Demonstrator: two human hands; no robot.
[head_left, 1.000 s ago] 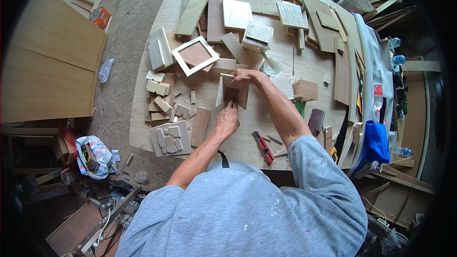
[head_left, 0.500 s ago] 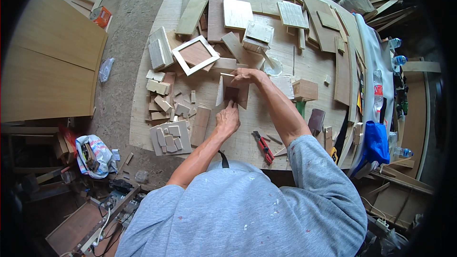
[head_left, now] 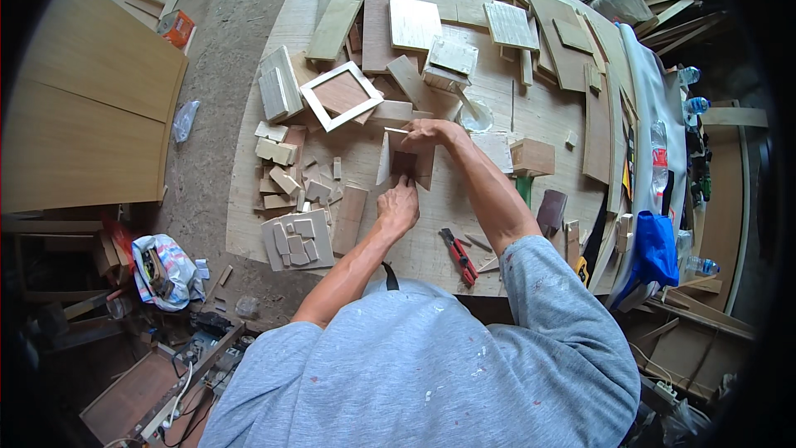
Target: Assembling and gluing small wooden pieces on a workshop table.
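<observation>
A small open wooden box [head_left: 405, 163] of thin plywood panels stands on the round plywood worktop [head_left: 497, 199], right in front of me. My right hand [head_left: 429, 133] grips its far top edge from above. My left hand [head_left: 398, 206] presses against its near side, fingers bent onto the panel. A white square frame with a brown panel inside [head_left: 341, 95] lies just left of and beyond the box.
Several wood offcuts [head_left: 286, 178] are heaped at the left of the worktop, more on a small board [head_left: 297, 238]. A red utility knife [head_left: 458, 255] lies near the front edge. Plywood pieces [head_left: 414, 23] cover the far side. A blue cloth [head_left: 655, 249] hangs at right.
</observation>
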